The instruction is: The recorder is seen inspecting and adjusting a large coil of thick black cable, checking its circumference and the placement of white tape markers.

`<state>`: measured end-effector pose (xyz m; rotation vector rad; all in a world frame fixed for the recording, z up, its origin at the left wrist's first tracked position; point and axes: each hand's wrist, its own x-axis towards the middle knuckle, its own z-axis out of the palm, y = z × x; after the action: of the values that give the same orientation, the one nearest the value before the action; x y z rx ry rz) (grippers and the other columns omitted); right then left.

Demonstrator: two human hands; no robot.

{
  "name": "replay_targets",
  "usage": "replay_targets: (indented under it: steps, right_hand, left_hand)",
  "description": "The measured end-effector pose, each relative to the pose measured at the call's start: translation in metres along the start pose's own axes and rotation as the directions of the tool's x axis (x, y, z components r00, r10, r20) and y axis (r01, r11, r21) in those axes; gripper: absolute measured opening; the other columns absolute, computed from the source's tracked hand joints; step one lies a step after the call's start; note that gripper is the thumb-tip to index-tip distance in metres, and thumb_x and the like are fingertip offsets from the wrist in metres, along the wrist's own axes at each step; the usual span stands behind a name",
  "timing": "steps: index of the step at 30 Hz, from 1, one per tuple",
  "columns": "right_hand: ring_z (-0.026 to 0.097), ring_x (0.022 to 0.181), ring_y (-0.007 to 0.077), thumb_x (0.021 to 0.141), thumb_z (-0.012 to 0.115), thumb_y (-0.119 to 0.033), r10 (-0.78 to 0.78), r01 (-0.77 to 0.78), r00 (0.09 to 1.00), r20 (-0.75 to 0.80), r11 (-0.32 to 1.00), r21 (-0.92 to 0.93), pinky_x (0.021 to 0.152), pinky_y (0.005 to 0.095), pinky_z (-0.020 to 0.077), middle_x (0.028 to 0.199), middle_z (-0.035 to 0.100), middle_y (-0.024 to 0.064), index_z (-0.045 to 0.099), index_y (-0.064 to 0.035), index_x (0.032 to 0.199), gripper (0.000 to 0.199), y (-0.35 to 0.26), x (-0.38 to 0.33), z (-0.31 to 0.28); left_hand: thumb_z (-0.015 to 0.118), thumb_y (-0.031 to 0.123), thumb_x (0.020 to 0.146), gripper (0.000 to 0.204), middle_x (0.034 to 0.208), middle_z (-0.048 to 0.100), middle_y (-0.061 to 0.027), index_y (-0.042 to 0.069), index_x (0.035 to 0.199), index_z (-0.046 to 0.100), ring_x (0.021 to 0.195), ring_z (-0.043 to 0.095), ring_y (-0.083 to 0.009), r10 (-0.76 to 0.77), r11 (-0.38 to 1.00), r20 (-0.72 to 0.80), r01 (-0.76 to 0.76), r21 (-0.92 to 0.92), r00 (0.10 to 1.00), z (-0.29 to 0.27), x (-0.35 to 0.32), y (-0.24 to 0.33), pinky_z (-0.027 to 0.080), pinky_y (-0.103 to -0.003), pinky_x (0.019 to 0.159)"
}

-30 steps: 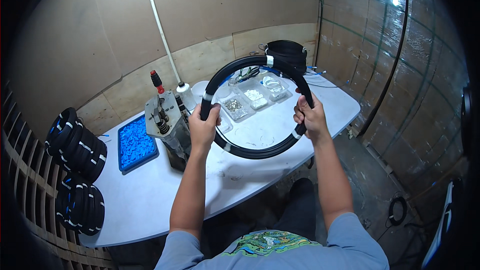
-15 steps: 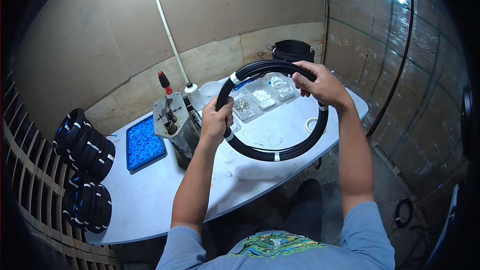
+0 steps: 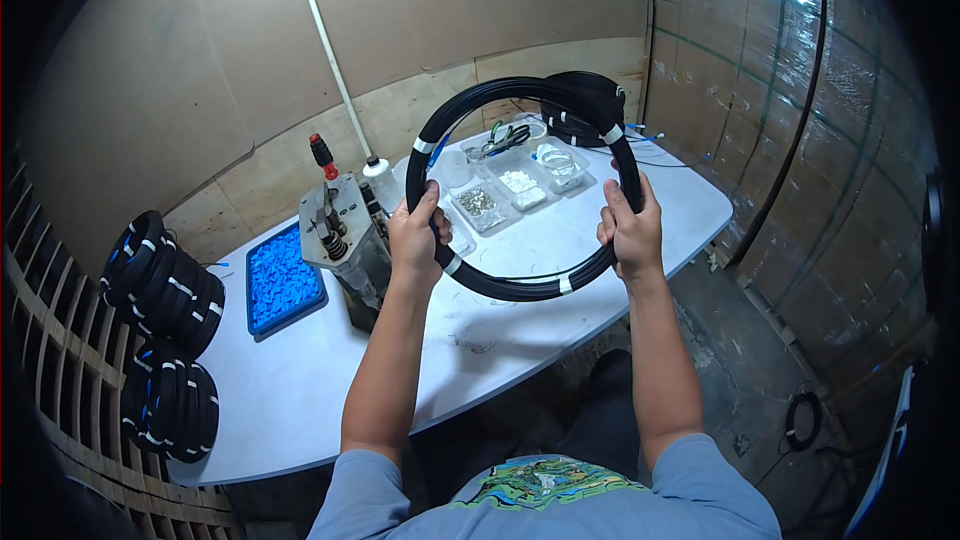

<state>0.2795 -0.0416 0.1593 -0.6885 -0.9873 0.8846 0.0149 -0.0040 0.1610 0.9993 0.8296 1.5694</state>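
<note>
Holding: we have a round black cable coil with white bands (image 3: 520,288) above the white table (image 3: 265,410).
Left hand (image 3: 415,230): we grip the coil's left side.
Right hand (image 3: 632,225): closed around its right side.
Far, through the ring: clear plastic trays (image 3: 490,229).
Left: a grey metal machine (image 3: 355,275), then a dark-blue rectangular tray (image 3: 290,321) of blue pieces.

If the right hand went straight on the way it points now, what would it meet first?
Beyond the black ring that the right hand holds, probably the stack of black coils at the back of the table. Depth is unclear, so the hand might pass above it.
</note>
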Motion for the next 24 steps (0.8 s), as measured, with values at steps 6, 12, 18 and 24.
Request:
replay_targets:
  steps: [6, 12, 18, 24]
  right_hand:
    - [0.036, 0.044, 0.0021, 0.097, 0.062, -0.019, 0.041, -0.041, 0.999, -0.023, 0.999, -0.008, 0.041, 0.0205, 0.0352, 0.064, 0.041, -0.0061, 0.052, -0.0087, 0.123, 0.029, 0.007, 0.002, 0.000]
    - [0.038, 0.046, 0.0048, 0.098, 0.060, -0.017, 0.152, -0.155, 0.988, 0.034, 0.979, 0.132, 0.044, 0.0230, 0.0369, 0.065, 0.039, -0.0044, 0.050, -0.0093, 0.122, 0.027, 0.031, 0.013, -0.021]
    - [0.040, 0.047, 0.0057, 0.095, 0.063, -0.014, 0.080, -0.093, 0.965, 0.251, 0.995, 0.040, 0.044, 0.0230, 0.0375, 0.067, 0.044, -0.0027, 0.051, -0.0064, 0.121, 0.031, 0.008, 0.023, -0.023]
    - [0.043, 0.050, 0.0043, 0.086, 0.073, -0.014, 0.180, 0.124, 0.834, 0.521, 0.860, -0.495, 0.046, 0.0220, 0.0325, 0.069, 0.053, -0.0042, 0.057, -0.0070, 0.120, 0.039, -0.037, 0.052, -0.013]
  left_hand:
    - [0.065, 0.030, 0.093, 0.020, 0.061, 0.045, 0.0040, 0.014, 0.090, 0.054, 0.052, 0.044, -0.0073, 0.021, 0.999, -0.063, -0.019, 0.033, 0.998, 0.004, -0.008, 0.003, 0.035, -0.024, 0.046]
    - [0.065, 0.020, 0.094, 0.014, 0.059, 0.047, 0.0025, 0.008, 0.090, 0.059, 0.049, 0.047, -0.0073, 0.175, 0.971, -0.101, -0.154, 0.182, 0.979, 0.017, -0.025, -0.002, 0.039, -0.024, 0.043]
    - [0.076, 0.017, 0.085, 0.020, 0.081, 0.066, -0.0047, 0.002, 0.092, 0.065, 0.077, 0.062, -0.0089, 0.280, 0.903, -0.029, -0.253, 0.347, 0.959, -0.015, -0.013, -0.015, 0.048, -0.025, 0.072]
    - [0.079, 0.017, 0.082, 0.023, 0.066, 0.055, 0.0029, 0.002, 0.088, 0.062, 0.060, 0.049, -0.0063, 0.225, 0.674, 0.253, -0.338, 0.657, 0.941, -0.001, -0.023, 0.010, 0.041, -0.024, 0.056]
